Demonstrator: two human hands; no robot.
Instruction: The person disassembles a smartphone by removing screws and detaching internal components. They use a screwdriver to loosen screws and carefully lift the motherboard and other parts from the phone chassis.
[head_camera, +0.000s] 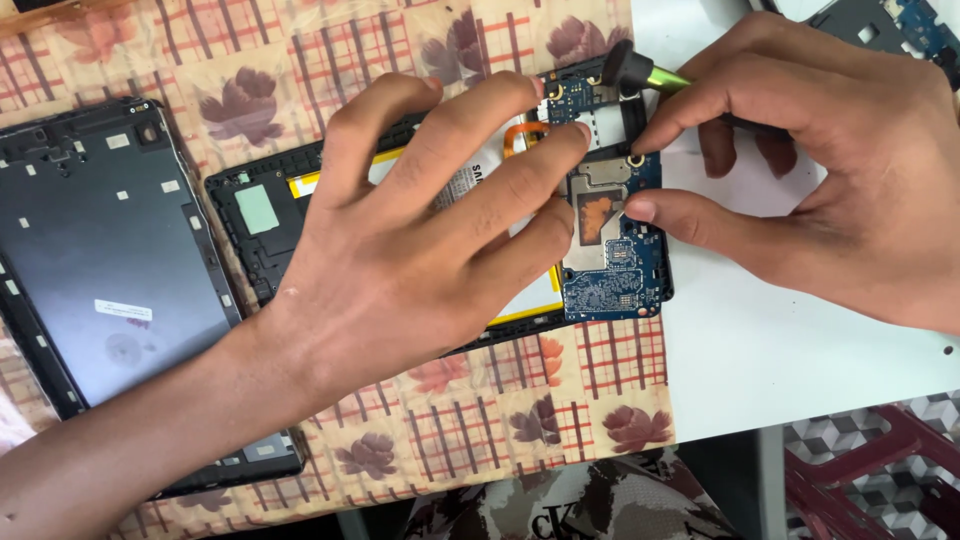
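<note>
1. An open tablet (300, 200) lies on the checked cloth (480, 420) on the bench (800, 350). Inside it sit a blue board (615, 270) and a battery with a yellow edge.
2. The left hand (420, 240) lies flat on the tablet, fingers spread, its grip loose and holding nothing. The fingertips press near the board.
3. The right hand (840, 170) pinches a green tool (650, 72), its grip closed on it. The finger and thumb touch the board's top edge.
4. A grey back cover (100, 250) lies just left of the tablet.

Blue circuit board (615, 270), black tablet back cover (100, 260), floral checked tablecloth (480, 420), green-handled tool (650, 75), white table (780, 350)
</note>
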